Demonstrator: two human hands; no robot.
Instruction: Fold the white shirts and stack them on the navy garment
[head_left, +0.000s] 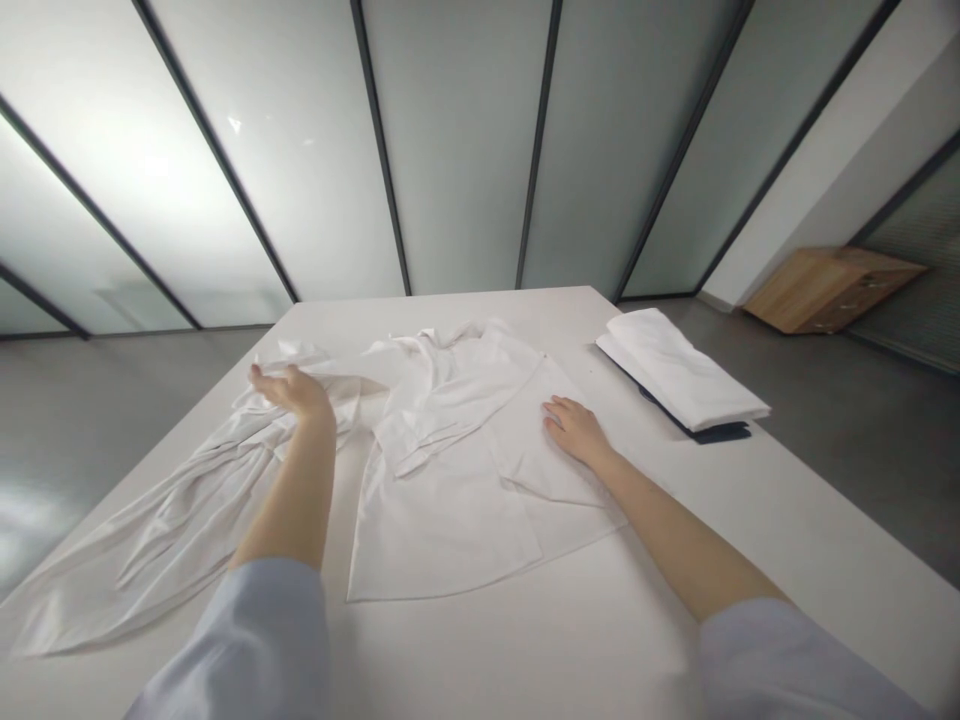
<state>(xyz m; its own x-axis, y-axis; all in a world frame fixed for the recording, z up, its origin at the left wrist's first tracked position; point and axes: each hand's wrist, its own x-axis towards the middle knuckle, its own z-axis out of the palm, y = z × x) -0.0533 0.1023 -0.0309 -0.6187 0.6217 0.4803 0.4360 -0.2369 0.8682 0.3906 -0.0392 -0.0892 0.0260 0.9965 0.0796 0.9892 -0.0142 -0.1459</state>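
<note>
A thin white shirt (450, 510) lies spread on the table, its collar end away from me and its hem toward me. Part of it is folded over in the upper middle, and creases run across its right side. My right hand (576, 430) rests on the shirt's right part, palm down with fingers stretched out. To the left lies another stretch of crumpled white cloth (202, 500); whether it joins the shirt I cannot tell. Over its far end is my left hand (294, 390), turned sideways with its fingers extended and apart, at or just above the fabric.
A folded white stack of cloth (679, 370) sits on the right side of the white table (810, 520), with dark navy fabric (724, 433) under it. Frosted glass panels (457, 150) stand behind the table. A wooden cabinet (817, 290) is on the floor at far right.
</note>
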